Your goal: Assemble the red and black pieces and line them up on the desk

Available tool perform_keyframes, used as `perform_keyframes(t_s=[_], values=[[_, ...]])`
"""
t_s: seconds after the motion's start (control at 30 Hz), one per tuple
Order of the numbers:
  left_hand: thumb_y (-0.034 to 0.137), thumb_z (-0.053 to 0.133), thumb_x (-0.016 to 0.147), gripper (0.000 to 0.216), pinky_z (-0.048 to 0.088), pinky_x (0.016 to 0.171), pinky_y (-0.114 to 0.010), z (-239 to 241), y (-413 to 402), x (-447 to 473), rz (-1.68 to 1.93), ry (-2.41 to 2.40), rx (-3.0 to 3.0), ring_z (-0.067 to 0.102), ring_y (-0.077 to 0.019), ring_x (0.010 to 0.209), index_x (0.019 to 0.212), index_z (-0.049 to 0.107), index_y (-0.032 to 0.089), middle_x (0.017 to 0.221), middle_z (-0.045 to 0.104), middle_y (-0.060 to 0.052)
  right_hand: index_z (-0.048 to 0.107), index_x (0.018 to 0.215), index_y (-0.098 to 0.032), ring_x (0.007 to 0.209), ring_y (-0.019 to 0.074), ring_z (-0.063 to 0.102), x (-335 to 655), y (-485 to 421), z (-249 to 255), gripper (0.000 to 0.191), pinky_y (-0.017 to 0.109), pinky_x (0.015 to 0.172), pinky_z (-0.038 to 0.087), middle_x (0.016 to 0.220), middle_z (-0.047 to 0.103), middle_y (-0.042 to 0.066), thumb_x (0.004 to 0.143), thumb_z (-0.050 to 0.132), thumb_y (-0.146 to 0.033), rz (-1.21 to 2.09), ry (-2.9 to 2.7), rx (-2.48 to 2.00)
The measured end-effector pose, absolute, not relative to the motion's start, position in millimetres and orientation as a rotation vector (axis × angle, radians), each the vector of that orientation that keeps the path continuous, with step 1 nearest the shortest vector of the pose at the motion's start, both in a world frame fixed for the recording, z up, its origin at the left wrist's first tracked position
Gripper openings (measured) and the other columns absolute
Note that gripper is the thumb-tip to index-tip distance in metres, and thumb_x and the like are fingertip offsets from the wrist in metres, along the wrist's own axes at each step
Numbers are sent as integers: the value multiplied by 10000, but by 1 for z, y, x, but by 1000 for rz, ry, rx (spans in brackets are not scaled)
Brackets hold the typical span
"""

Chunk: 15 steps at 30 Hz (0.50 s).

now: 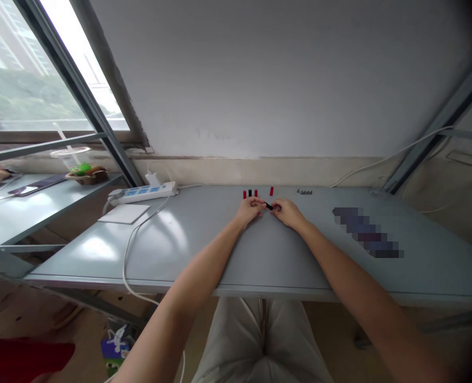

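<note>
Left hand: we've got the fingers pinched narrow on a small black cylinder!
Right hand: fingertips closing tight on its other end!
Black cylinder: held between both hands, over the grey tabletop!
Just beyond: four upright red and black cylinders!

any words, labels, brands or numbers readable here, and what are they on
No word, brand or number can be read.
White power strip: blue panels, any marks too small to read.
Pixelated patch on the grey table: blurred, unreadable.
Small red and black cylinders: too small to show any marks.
</note>
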State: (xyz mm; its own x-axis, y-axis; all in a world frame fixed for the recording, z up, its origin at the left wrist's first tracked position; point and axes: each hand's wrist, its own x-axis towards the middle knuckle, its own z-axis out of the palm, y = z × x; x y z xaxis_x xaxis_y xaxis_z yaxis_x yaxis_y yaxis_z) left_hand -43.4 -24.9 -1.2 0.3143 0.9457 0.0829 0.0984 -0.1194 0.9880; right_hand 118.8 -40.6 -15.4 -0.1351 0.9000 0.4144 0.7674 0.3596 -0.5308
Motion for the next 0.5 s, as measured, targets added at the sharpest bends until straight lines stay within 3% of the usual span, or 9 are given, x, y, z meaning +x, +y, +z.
perform_keyframes(t_s=[0.13, 0.5], values=[[210, 589, 714, 208, 334, 430, -180, -2, -22, -43, 1039, 1075, 1485, 468, -42, 443, 909, 565, 142, 772, 626, -48, 631, 783, -178, 701, 155, 549, 116, -32, -18, 122, 272, 679, 404, 745, 616, 38, 668, 591, -185, 290, -1760, -1571], [142, 482, 757, 73, 376, 472, -164, 3, -19, -51, 1199, 1246, 1255, 484, -58, 534, 800, 540, 144, 760, 610, -56, 614, 714, -165, 685, 164, 585, 96, 4, -16, 74, 274, 648, 421, 724, 638, 67, 651, 625, -201, 458, -1620, -1723]])
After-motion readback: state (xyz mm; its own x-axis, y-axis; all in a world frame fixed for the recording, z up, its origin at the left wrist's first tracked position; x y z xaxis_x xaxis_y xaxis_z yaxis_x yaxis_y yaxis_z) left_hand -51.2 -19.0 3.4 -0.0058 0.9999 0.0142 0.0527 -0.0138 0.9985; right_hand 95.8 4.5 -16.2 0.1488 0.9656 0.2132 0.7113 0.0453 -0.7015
